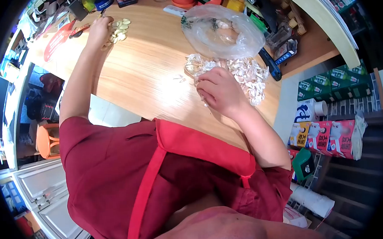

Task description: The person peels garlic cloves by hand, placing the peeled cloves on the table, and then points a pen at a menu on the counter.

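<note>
Far out on the table's left side, my left hand (pixel 99 31) is closed, with a small dark-tipped thing poking out above its fingers. Right beside it lies a small heap of peeled garlic cloves (pixel 119 30). My right hand (pixel 221 91) is curled, fingertips turned in, at the near-left edge of a pile of garlic skins (pixel 250 75). What it holds, if anything, is hidden. A garlic bulb (pixel 194 66) sits at the left end of that pile. Behind the pile stands a clear plastic bag (pixel 221 31) with something brownish inside.
Under both hands is the wooden table (pixel 141 66). A red fan-shaped sheet (pixel 58 42) lies at its left edge. On the right are a dark blue long object (pixel 270 64) and a shelf of clutter. Cartons (pixel 334 84) and red packs (pixel 331 136) stand beyond.
</note>
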The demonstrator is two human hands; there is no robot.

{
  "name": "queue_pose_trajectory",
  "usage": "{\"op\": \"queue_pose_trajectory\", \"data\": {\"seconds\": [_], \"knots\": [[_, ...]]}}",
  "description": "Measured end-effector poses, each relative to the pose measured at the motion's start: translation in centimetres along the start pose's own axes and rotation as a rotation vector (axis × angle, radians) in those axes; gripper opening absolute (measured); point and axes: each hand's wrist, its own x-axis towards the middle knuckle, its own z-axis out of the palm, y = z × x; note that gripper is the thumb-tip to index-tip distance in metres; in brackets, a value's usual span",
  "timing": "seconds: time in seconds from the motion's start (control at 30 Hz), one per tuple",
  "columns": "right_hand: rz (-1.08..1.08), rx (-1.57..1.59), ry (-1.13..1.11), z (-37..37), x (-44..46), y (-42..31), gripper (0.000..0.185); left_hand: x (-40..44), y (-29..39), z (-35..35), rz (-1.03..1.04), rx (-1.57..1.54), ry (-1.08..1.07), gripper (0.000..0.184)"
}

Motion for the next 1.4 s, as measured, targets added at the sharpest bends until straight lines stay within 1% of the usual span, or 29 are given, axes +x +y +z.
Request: {"op": "queue_pose_trajectory", "data": {"seconds": [0.1,0.2,0.3,0.37,0.43,0.5,0.57,0.63,0.7,0.73,0.8,0.83,0.9,0.93,1.03,1.07,1.17,1.2,1.3,1.33,1.4], "knots": [[0.047,-0.1,-0.025,-0.2,-0.4,-0.1,0.009,0.1,0.3,0.0,-0.066,-0.119,-0.158,0.021],[0.143,-0.172,-0.01,-0.8,-0.5,0.1,0.009,-0.3,3.1,-1.3,0.02,-0.077,0.043,0.019],[0.156,-0.197,0.052,-1.1,-0.4,0.3,0.008,0.3,10.2,-3.8,-0.248,-0.585,-0.106,0.016],[0.166,-0.202,0.054,-1.1,-0.5,0.3,0.008,-0.2,15.2,-5.3,0.069,-0.673,-0.212,0.018],[0.169,-0.203,0.047,-1.1,-0.5,0.2,0.008,-0.6,19.7,-6.0,0.429,-0.754,-0.31,0.023],[0.163,-0.204,0.038,-1.3,-0.5,0.0,0.01,-1.8,23.6,-6.9,0.502,-0.89,-0.385,0.028],[0.203,-0.226,0.02,-1.9,-0.6,-0.4,0.009,-1.9,25.0,-5.5,0.539,-0.753,-0.52,0.033],[0.178,-0.219,0.042,-1.9,-0.1,-0.4,0.009,-1.3,25.4,-4.5,0.645,-0.619,-0.616,0.031],[0.136,-0.208,0.083,-2.0,-0.1,-0.2,0.01,-0.8,25.8,-5.8,0.634,-0.496,-0.71,0.029],[0.12,-0.215,0.099,-2.1,0.0,-0.3,0.01,-0.9,25.7,-6.1,0.597,-0.517,-0.683,0.027],[0.183,-0.181,0.109,-2.3,0.3,-0.8,0.011,-1.1,25.6,-5.8,0.544,-0.574,-0.631,0.024],[0.226,-0.167,0.11,-2.4,0.2,-1.1,0.011,-1.2,25.6,-5.6,0.461,-0.643,-0.648,0.024],[0.403,-0.028,0.072,-2.3,0.2,-1.5,0.014,-1.3,25.8,-5.4,0.306,-0.789,-0.684,0.025],[0.498,0.041,0.052,-2.1,0.1,-1.7,0.017,-1.6,26.0,-5.6,0.346,-0.937,-0.564,0.026],[0.615,0.144,0.005,-1.9,0.0,-2.0,0.026,-2.3,27.8,-6.3,0.155,-1.07,-0.538,0.027],[0.559,0.213,0.067,-1.3,-0.6,-1.6,0.03,-2.9,28.5,-4.4,0.239,-0.974,-0.351,0.03],[0.685,0.517,0.246,-0.9,-0.9,-1.7,0.029,-3.8,30.5,-5.1,0.099,-1.167,-0.326,0.032],[0.724,0.564,0.261,-1.0,-0.8,-1.7,0.028,-4.1,31.2,-5.8,0.036,-1.123,-0.338,0.031],[0.694,0.573,0.374,-1.0,-0.6,-1.7,0.026,-4.0,31.7,-6.7,-0.026,-1.142,-0.372,0.031],[0.683,0.495,0.372,-1.3,-0.2,-2.4,0.023,-4.1,31.9,-6.7,-0.014,-1.139,-0.346,0.03],[0.667,0.593,0.434,-0.8,-0.2,-2.7,0.021,-4.1,32.0,-6.7,0.009,-1.128,-0.297,0.03]]}}
